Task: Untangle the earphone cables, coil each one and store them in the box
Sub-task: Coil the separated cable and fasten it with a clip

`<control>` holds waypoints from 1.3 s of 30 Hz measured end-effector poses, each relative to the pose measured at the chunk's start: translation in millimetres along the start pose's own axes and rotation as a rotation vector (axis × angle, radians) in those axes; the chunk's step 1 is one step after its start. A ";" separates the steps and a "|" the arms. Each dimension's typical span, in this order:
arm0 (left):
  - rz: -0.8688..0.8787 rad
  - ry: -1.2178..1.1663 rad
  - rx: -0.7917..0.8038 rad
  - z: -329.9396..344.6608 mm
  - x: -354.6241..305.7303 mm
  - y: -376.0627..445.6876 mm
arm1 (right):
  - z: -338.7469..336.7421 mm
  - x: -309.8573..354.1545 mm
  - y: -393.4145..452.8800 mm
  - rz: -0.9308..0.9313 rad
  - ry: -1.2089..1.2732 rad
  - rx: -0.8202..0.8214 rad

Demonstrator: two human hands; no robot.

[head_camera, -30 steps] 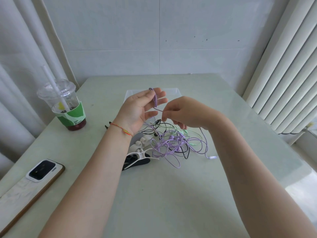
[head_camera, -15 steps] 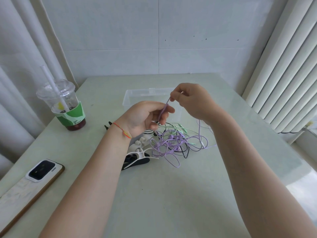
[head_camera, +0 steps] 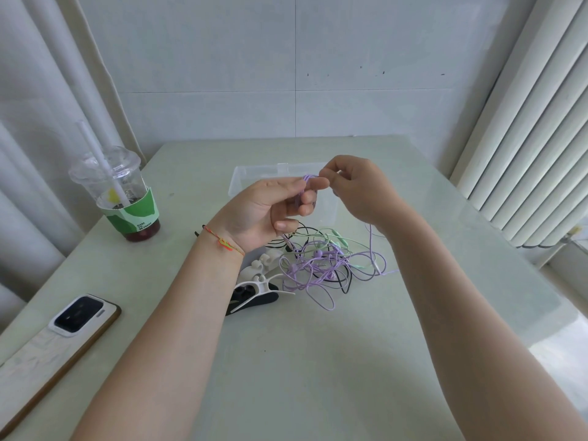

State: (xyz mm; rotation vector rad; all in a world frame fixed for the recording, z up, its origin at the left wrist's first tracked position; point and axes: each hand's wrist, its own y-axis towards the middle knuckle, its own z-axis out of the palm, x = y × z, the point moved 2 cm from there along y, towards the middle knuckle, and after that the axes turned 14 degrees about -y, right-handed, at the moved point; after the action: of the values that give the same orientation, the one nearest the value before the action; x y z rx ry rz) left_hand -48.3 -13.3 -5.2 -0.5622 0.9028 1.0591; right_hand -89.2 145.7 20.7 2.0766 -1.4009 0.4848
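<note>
Winding thin purple cable [head_camera: 306,181], seemingly looped.

The clear plastic cup with a green paper sleeve [head_camera: 132,214] has small dark words on the sleeve: "DARE TO BE FRESH".

purple cable [head_camera: 321,275] | mint-green cable [head_camera: 337,237] | black cable [head_camera: 345,283] | clear box [head_camera: 254,176] | white clips [head_camera: 262,265] | black clip [head_camera: 254,302] | pale green bench [head_camera: 302,361] | cup [head_camera: 127,198]: clear, green-and-white patterned sleeve, dark red drink | white straw [head_camera: 101,160] | phone [head_camera: 57,342]: white marbled back, black camera block, brown rim | bracelet [head_camera: 222,241]: red and orange
</note>
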 end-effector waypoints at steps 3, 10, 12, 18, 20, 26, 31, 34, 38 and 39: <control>-0.009 0.005 -0.010 1.4 -1.1 0.1 | -1.9 -1.2 0.3 0.009 -0.013 -0.013; -0.043 -0.018 -0.109 -1.5 -1.5 1.9 | -3.6 -3.6 3.5 0.020 0.010 -0.115; -0.064 0.025 -0.142 -1.5 1.0 2.7 | -4.6 -4.3 4.5 0.038 0.027 -0.176; -0.087 0.071 -0.119 3.7 2.6 2.8 | -4.7 -8.6 6.2 0.044 0.033 -0.211; -0.078 0.068 -0.137 2.8 2.0 3.0 | -4.5 -9.2 6.5 0.038 0.036 -0.213; 0.002 0.066 -0.098 5.4 1.7 0.2 | -3.9 -7.8 6.8 0.006 0.023 -0.197; 0.135 -0.319 -0.103 10.5 -3.0 1.8 | 6.5 -0.6 2.8 -0.069 -0.153 0.016; 0.220 -0.372 -0.129 3.9 -6.9 3.3 | 13.8 4.9 -3.8 -0.123 -0.207 0.275; 0.262 -0.217 -0.224 -6.1 -4.2 6.5 | 14.9 13.1 -9.3 -0.164 -0.291 0.378; 0.265 -0.129 -0.258 -9.3 -2.9 7.3 | 11.6 14.3 -9.8 -0.166 -0.300 0.352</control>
State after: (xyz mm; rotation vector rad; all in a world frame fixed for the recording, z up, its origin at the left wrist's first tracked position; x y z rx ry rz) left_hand -58.8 -18.9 -7.6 -0.5897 0.7443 1.4490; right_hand -74.9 130.8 17.7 2.6155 -1.3648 0.3830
